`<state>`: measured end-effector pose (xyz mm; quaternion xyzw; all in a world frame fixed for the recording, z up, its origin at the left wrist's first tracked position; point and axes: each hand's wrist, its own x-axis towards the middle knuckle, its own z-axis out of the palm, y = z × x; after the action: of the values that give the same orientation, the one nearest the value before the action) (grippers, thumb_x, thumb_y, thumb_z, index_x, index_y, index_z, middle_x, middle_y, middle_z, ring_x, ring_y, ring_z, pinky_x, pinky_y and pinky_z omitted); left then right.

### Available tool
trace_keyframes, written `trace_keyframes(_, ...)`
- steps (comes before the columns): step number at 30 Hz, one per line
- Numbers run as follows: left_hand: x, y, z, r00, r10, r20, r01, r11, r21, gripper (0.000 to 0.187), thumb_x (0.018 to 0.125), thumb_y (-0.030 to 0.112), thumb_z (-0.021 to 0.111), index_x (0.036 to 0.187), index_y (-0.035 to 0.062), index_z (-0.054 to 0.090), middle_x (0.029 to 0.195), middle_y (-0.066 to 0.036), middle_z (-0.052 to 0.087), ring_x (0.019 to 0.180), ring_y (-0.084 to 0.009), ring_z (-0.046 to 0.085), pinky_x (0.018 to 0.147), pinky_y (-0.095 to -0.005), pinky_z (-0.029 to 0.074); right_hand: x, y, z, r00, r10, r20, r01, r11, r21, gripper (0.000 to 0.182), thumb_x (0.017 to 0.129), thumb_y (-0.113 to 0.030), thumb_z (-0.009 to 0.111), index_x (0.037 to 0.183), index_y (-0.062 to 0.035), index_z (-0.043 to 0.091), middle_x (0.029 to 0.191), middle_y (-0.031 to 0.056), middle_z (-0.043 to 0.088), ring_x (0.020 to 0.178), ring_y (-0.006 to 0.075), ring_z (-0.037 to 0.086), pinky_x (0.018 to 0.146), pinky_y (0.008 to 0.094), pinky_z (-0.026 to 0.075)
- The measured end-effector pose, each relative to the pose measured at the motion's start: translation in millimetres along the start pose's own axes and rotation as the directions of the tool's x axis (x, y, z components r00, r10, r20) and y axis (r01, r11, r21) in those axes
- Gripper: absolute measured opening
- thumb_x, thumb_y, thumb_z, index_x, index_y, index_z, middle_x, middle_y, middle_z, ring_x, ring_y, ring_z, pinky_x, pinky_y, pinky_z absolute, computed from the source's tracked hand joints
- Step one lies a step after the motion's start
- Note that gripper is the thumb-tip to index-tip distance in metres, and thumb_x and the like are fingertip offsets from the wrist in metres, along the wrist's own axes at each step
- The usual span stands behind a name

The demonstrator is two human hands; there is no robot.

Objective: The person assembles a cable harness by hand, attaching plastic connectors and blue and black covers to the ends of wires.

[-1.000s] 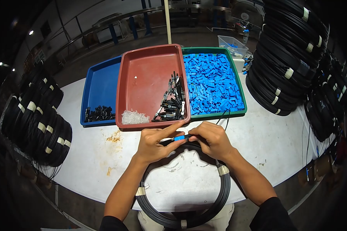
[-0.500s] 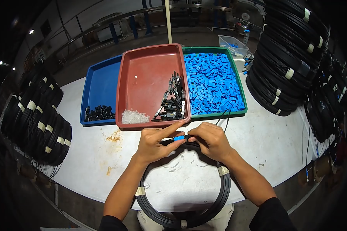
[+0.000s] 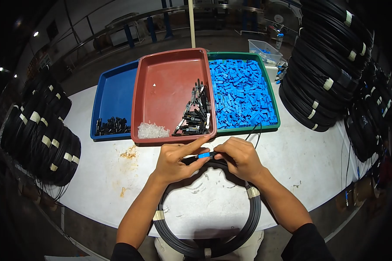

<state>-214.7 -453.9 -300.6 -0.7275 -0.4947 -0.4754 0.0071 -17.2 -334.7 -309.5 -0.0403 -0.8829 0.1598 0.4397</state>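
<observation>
A blue connector housing is pinched between the thumb and fingers of my left hand, whose index finger stretches up toward the red tray. Close on its right, my right hand grips the dark cable end that meets the housing; the exact join is hidden by the fingers. Below both hands lies a coil of black cable, bound with pale tape. It rests partly on the table and partly over my lap. A thin loose cable rises behind my right hand.
A red tray holds clear small pieces and black connector parts. Beside it are a blue tray with black parts and a green tray full of blue housings. Cable coils are stacked at left and right on the white table.
Both hands keep their grip, and the blue housing sits almost where it was. The view has shifted very slightly.
</observation>
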Motion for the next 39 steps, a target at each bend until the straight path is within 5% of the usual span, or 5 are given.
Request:
trace_keyframes(21,1.1,2.2,-2.3,0.998,-0.060,-0.007,0.059,0.995,-0.082,0.061,0.074,0.002,0.086,0.132,0.0010,0.067,0.093,-0.014,0.079,0.088,-0.0186,0.078,0.080,-0.0267,0.060,0.6,-2.6,1.4,0.999,-0.033,-0.018,0.033,0.999,-0.005,0.018,0.079,-0.004,0.078,0.092,-0.0033,0.066,0.076,0.0097,0.063,0.067,0.0285,0.062,0.061,0.0395,0.048)
trace_keyframes(32,2.4,-3.1,-14.0,0.987,-0.138,-0.088,0.130,0.988,-0.088,0.055,0.072,0.008,0.088,0.125,0.0027,0.072,0.100,-0.015,0.079,0.088,-0.0208,0.079,0.079,-0.0292,0.060,-1.2,27.7,-9.5,0.999,0.022,-0.032,-0.022,1.000,-0.012,0.020,0.077,0.003,0.071,0.096,-0.0028,0.068,0.082,0.0099,0.065,0.079,0.0287,0.063,0.073,0.0395,0.046)
trace_keyframes(34,10.9,3.9,-20.9,0.987,0.097,-0.131,-0.077,0.985,0.155,0.054,0.072,0.014,0.088,0.123,0.0014,0.073,0.104,-0.015,0.078,0.088,-0.0234,0.078,0.077,-0.0315,0.060,-4.0,31.0,-6.0,0.999,0.022,-0.036,-0.022,1.000,-0.012,0.021,0.076,0.004,0.071,0.096,-0.0030,0.068,0.083,0.0099,0.066,0.080,0.0287,0.063,0.073,0.0393,0.047)
trace_keyframes(37,14.7,29.4,-30.0,0.964,0.194,-0.183,-0.123,0.932,0.340,0.049,0.074,0.018,0.086,0.119,0.0001,0.074,0.105,-0.016,0.078,0.086,-0.0248,0.077,0.071,-0.0328,0.058,-5.2,38.1,-6.8,0.999,0.014,-0.033,-0.016,0.998,-0.066,0.024,0.072,0.004,0.070,0.094,-0.0036,0.069,0.082,0.0097,0.066,0.083,0.0290,0.064,0.075,0.0398,0.047)
trace_keyframes(39,12.3,50.8,-17.2,0.979,0.145,-0.140,-0.107,0.962,0.251,0.046,0.076,0.011,0.082,0.120,0.0038,0.075,0.090,-0.013,0.079,0.068,-0.0242,0.073,0.065,-0.0328,0.055,-7.4,45.3,-5.5,1.000,0.004,-0.005,-0.004,0.991,-0.131,0.026,0.070,0.003,0.071,0.095,-0.0049,0.069,0.082,0.0094,0.066,0.083,0.0295,0.064,0.076,0.0409,0.048)
